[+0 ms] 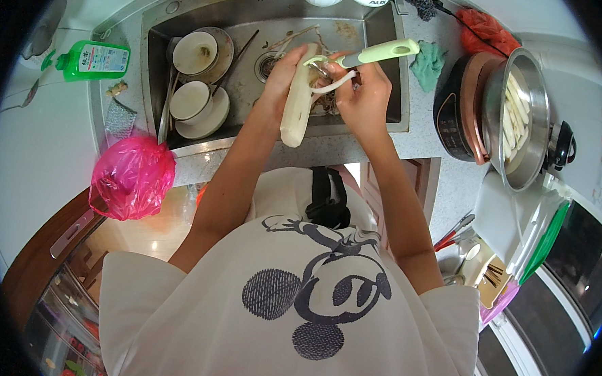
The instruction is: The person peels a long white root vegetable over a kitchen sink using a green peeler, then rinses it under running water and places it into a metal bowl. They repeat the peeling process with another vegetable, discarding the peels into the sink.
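Over the sink, my left hand grips a long, pale, peeled root vegetable near its far part. Its thick near end points down toward the sink's front edge. My right hand holds a peeler with a light green handle, and the head lies against the vegetable's right side. A curled whitish strip of peel hangs between the vegetable and my right fingers. Brown peelings lie on the sink bottom around the drain, partly hidden by my hands.
Stacked bowls and dishes fill the sink's left side beside chopsticks. A green detergent bottle and pink plastic bag are left. At right, a metal bowl of pale vegetable pieces stands by a dark-and-copper appliance.
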`<state>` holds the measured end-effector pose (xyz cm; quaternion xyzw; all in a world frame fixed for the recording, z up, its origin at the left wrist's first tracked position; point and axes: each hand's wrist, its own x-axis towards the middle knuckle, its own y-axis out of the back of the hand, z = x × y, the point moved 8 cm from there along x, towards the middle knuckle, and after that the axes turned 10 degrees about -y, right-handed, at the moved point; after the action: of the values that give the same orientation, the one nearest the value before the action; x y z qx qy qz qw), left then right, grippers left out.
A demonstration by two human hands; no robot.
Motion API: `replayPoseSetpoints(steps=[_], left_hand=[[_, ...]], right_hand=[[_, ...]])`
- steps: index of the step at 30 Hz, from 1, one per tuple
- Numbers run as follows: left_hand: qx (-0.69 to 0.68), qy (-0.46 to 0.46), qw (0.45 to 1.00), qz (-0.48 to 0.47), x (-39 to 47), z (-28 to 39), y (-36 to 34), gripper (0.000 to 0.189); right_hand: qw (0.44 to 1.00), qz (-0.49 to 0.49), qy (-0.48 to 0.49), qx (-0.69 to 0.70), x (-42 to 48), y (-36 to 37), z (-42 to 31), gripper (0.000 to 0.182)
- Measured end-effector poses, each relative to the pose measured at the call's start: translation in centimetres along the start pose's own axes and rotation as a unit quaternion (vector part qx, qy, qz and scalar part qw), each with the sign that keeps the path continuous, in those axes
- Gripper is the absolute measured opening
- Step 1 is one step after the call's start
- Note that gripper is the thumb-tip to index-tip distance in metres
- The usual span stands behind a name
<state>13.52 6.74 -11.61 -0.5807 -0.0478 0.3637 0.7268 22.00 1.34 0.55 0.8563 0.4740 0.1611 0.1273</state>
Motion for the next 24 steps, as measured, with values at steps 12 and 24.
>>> replayPoseSetpoints(steps=[12, 24], left_hand=[[-0.072, 0.063, 0.995, -0.014, -1.1, -1.6, -0.1, 0.038], [-0.076, 0.038, 0.996, 0.025, -0.3, 0.1, 1.4, 0.030]], right_hand=[[0.995, 0.001, 0.012, -0.096, 1.9, -0.8, 3.8, 0.008], [0.982, 0.013, -0.134, -0.133, 1.2, 3.5, 6.1, 0.023]])
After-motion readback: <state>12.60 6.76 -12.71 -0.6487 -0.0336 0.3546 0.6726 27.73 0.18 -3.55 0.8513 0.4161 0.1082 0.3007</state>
